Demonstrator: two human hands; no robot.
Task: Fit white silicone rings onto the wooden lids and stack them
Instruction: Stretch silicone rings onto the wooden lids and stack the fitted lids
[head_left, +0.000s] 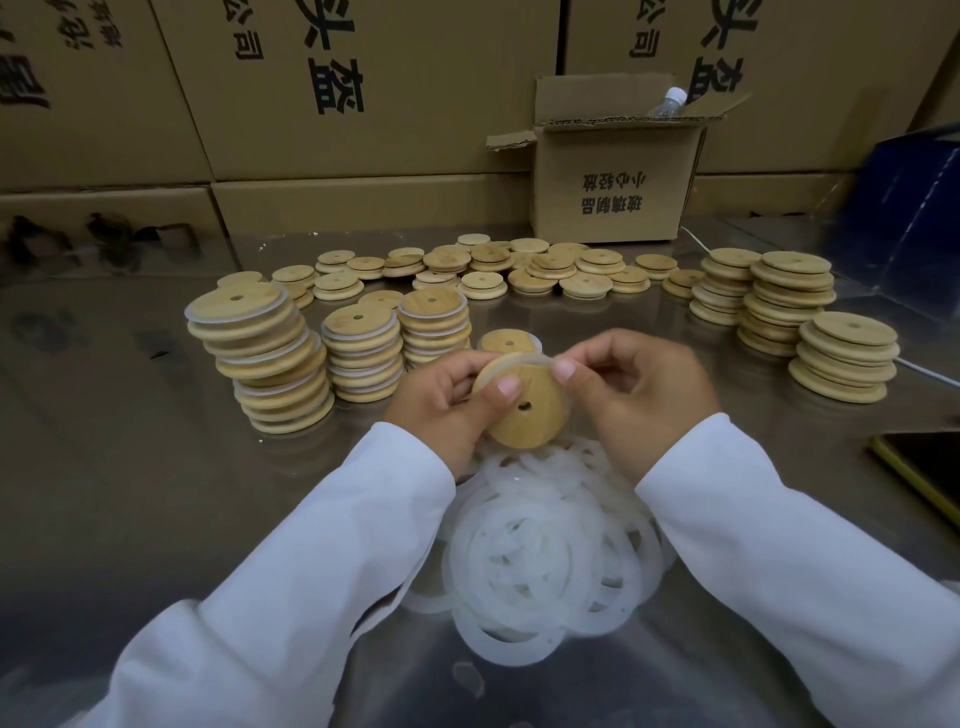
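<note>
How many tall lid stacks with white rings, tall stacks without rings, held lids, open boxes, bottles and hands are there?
Tall ringed stacks: 3
Tall plain stacks: 3
Held lid: 1
Open box: 1
Bottle: 1
Hands: 2
Total: 11

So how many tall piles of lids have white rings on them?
3, left of the held lid: a leaning pile farthest left, a middle pile, and a right pile. A low pile sits partly hidden behind the lid.
</note>
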